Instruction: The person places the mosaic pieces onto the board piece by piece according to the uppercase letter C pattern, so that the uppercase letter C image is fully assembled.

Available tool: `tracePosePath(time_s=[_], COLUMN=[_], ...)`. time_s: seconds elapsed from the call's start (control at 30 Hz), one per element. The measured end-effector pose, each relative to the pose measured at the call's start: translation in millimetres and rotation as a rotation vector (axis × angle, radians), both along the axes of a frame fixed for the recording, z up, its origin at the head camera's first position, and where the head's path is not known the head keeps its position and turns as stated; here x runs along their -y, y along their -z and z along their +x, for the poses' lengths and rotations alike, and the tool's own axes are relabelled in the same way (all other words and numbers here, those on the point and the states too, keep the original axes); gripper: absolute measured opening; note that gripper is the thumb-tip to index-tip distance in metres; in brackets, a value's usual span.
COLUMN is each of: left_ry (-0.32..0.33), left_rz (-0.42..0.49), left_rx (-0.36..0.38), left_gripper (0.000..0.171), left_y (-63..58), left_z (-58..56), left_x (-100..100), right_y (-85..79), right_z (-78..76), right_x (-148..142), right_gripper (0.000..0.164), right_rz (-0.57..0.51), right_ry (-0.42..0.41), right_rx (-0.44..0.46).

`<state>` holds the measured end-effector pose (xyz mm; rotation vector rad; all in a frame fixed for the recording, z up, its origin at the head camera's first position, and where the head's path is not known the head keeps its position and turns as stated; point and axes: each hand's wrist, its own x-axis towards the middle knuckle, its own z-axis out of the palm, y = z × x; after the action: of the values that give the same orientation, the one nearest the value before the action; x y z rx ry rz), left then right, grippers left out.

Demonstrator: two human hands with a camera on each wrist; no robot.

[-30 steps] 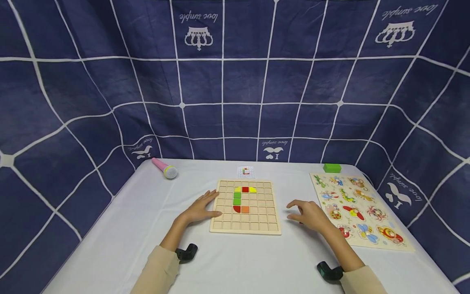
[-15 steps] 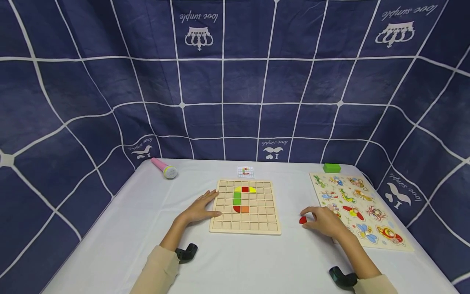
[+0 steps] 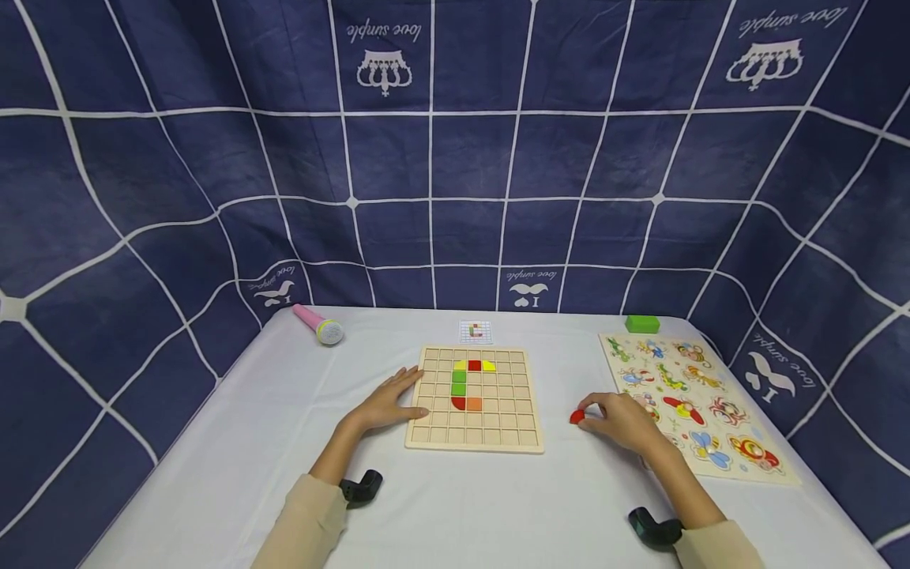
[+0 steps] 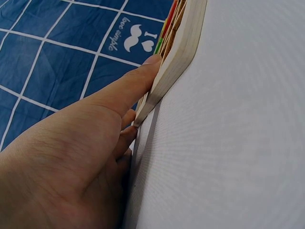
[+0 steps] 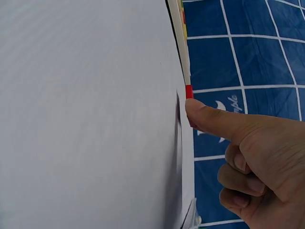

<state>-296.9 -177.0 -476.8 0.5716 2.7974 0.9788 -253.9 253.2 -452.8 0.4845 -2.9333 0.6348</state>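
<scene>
A square wooden grid board (image 3: 434, 435) lies on the white table, holding several coloured tiles: yellow ones and a red one along the top, green tiles (image 3: 459, 383) down the side, a red rounded tile (image 3: 458, 404) and an orange tile (image 3: 474, 405) at the bottom. My left hand (image 3: 384, 407) rests at the board's left side; in the left wrist view the thumb (image 4: 138, 78) lies on its rim. To the right of the board, my right hand (image 3: 621, 420) pinches a red quarter-round tile (image 3: 577, 416) between thumb and fingertips. The right wrist view shows the thumb across that red tile (image 5: 189, 90).
Behind the board lies a small pattern card (image 3: 475, 332). An animal puzzle board (image 3: 693, 379) lies at the right, partly under my right forearm in view, with a green block (image 3: 643, 324) behind it. A pink toy microphone (image 3: 318, 325) lies at the back left.
My right hand has moved right, away from the board, then slightly back to the left, with the red quarter-round tile now showing in its fingertips. My left hand has stayed put.
</scene>
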Motion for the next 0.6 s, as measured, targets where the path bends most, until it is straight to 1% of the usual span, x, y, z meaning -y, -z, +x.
tracePosePath(time_s=[0.17,0.33,0.43,0.6], left_ry=[-0.002,-0.006,-0.009,-0.008], left_rz=[-0.001,-0.003,-0.006,-0.007], left_rx=[-0.001,0.003,0.005,0.007], left_gripper=[0.087,0.087,0.087,0.087], left_y=[2.3,2.4,1.6,0.9], left_z=[-2.2,-1.7,-1.4,-1.3], left_x=[0,0,-1,1], right_y=[-1.0,0.1,0.5,0.0], right_z=[-8.4,-14.3,-14.3,-9.8], right_x=[14,21,22,21], right_gripper=[0.019,0.017,0.017,0.021], right_rz=[-0.012,-0.008,0.008,0.038], right_ry=[-0.016,-0.017,-0.005,0.010], right_rx=[-0.027,-0.023,-0.007,0.033])
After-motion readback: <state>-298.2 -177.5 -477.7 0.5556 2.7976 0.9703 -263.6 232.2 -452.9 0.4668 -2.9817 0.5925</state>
